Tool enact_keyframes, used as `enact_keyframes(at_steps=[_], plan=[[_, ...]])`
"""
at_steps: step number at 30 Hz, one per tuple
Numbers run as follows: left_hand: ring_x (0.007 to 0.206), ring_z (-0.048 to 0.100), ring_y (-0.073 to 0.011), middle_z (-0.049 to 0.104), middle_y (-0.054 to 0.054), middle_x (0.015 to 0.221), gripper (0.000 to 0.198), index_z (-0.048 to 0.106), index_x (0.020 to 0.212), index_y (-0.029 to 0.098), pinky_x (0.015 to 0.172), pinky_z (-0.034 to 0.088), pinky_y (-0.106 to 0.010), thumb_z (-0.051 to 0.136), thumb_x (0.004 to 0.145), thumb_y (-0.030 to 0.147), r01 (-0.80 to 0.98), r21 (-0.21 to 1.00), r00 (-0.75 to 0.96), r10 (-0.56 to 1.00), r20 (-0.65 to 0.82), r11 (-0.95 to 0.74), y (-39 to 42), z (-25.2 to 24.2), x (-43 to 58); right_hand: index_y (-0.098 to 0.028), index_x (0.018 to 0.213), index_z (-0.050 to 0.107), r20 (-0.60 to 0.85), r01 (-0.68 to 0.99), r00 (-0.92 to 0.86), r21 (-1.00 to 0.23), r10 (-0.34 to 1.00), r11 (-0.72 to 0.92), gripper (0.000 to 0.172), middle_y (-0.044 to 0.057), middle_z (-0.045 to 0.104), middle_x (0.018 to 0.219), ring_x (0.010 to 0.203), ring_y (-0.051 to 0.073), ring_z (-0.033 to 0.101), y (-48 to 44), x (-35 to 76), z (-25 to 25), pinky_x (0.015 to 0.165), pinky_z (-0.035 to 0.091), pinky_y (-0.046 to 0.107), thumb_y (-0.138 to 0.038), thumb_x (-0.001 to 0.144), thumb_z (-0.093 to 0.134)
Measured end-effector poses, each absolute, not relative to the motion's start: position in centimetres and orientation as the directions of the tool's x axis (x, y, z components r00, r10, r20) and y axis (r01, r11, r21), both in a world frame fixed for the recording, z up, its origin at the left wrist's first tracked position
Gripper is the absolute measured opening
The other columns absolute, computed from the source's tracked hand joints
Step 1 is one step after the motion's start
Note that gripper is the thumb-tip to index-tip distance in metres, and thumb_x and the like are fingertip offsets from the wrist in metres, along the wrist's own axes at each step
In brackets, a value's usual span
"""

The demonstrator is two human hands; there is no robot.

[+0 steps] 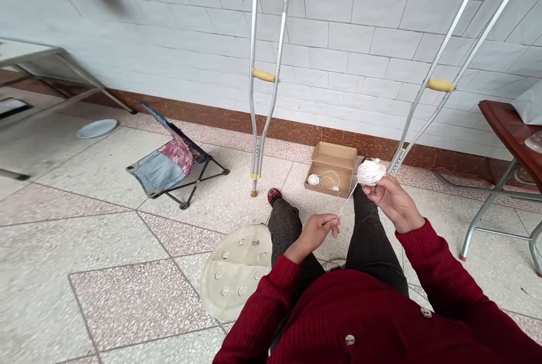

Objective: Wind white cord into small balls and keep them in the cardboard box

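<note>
A ball of white yarn is held up in my right hand, the fingers closed around its lower side. From it a single strand of yarn slants down to my left hand, where thumb and fingers pinch it. Below and beyond my hands, an open cardboard box sits on the floor by the wall. Inside it lies a smaller white ball with a loose curl of thread and a small white piece at the end.
Two crutches lean on the tiled wall, one crutch ahead and another crutch to the right. A folding stool and a pale plate are at left. A round mat lies beside my left leg; a brown-topped table stands right.
</note>
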State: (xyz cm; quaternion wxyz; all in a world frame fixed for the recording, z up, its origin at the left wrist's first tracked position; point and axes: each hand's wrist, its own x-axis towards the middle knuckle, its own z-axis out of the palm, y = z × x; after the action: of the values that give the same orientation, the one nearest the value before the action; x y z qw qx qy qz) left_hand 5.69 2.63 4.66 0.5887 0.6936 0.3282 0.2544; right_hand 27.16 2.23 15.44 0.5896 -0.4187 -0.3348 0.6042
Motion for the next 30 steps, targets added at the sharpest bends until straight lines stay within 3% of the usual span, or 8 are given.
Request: enact_keyframes(at_steps=[4,9,13,15,18,21,26,30], plan=[[0.071,0.063,-0.0152,0.064,-0.002,0.06,0.044,0.059,0.061,0.015,0.076,0.045,-0.024,0.046,0.093,0.041,0.168,0.984,0.655,0.752,-0.073,-0.051,1.2,4.9,5.4,-0.018,0.096,0.058,-0.102,-0.363,0.07,-0.929,0.992,-0.07,0.033,0.001,0.065,0.075,0.058,0.012,0.058,3.5,27.7,14.9,0.044,0.038,0.02,-0.025,0.066,0.071],[0.066,0.06,-0.0122,0.067,-0.002,0.067,0.045,0.058,0.059,0.014,0.07,0.042,-0.022,0.044,0.094,0.038,0.22,0.968,0.694,0.716,-0.068,-0.122,-0.6,6.3,5.4,-0.019,0.091,0.052,-0.035,0.07,0.286,-0.996,0.957,-0.057,0.039,-0.002,0.062,0.072,0.052,0.012,0.054,5.4,28.6,9.5,0.039,0.037,0.019,-0.025,0.058,0.073],[0.067,0.058,-0.0117,0.064,-0.001,0.066,0.044,0.058,0.06,0.014,0.07,0.041,-0.021,0.042,0.095,0.034,0.256,0.938,0.66,0.751,0.007,-0.234,0.7,8.2,4.6,-0.021,0.091,0.055,-0.081,0.322,0.072,-0.941,0.994,-0.1,0.035,-0.003,0.061,0.074,0.057,0.011,0.052,3.8,27.7,4.1,0.042,0.039,0.017,-0.02,0.059,0.069],[0.066,0.057,-0.0117,0.062,0.0,0.064,0.042,0.057,0.06,0.015,0.069,0.04,-0.021,0.042,0.094,0.033,0.291,0.911,0.609,0.791,0.06,-0.292,2.2,8.8,3.9,-0.021,0.094,0.055,-0.154,0.282,-0.097,-0.952,0.983,-0.121,0.038,-0.004,0.059,0.072,0.057,0.011,0.052,2.0,26.7,2.5,0.042,0.039,0.017,-0.017,0.059,0.069],[0.063,0.054,-0.0111,0.058,0.001,0.06,0.04,0.056,0.058,0.015,0.066,0.039,-0.021,0.044,0.093,0.031,0.321,0.893,0.566,0.82,0.086,-0.315,4.1,8.6,3.7,-0.021,0.099,0.054,-0.251,0.075,-0.344,-0.968,0.905,-0.24,0.045,-0.004,0.06,0.075,0.058,0.012,0.053,-0.7,25.2,2.5,0.041,0.043,0.019,-0.018,0.059,0.074],[0.06,0.053,-0.0112,0.06,0.001,0.06,0.035,0.059,0.061,0.015,0.063,0.039,-0.021,0.047,0.091,0.029,0.278,0.928,0.563,0.825,0.05,-0.246,4.3,7.3,5.0,-0.022,0.105,0.053,-0.217,-0.136,-0.442,-0.943,0.871,-0.304,0.048,-0.002,0.062,0.078,0.06,0.013,0.058,-2.1,24.4,5.0,0.045,0.046,0.021,-0.019,0.062,0.075],[0.059,0.056,-0.0119,0.062,0.001,0.058,0.031,0.062,0.066,0.014,0.066,0.042,-0.022,0.046,0.09,0.027,0.18,0.976,0.622,0.783,-0.014,-0.126,1.5,5.1,7.9,-0.02,0.098,0.055,-0.178,-0.279,-0.201,-0.932,0.963,-0.23,0.039,-0.001,0.063,0.076,0.058,0.012,0.059,-1.2,25.8,9.3,0.046,0.043,0.02,-0.022,0.065,0.074],[0.063,0.058,-0.0121,0.065,-0.001,0.061,0.039,0.059,0.058,0.015,0.069,0.043,-0.022,0.045,0.091,0.031,0.227,0.967,0.686,0.724,-0.076,-0.113,-0.4,4.6,8.2,-0.02,0.093,0.053,-0.166,-0.167,0.1,-0.975,0.981,-0.148,0.036,-0.002,0.06,0.07,0.052,0.011,0.054,1.4,27.9,9.3,0.043,0.038,0.021,-0.029,0.064,0.072]])
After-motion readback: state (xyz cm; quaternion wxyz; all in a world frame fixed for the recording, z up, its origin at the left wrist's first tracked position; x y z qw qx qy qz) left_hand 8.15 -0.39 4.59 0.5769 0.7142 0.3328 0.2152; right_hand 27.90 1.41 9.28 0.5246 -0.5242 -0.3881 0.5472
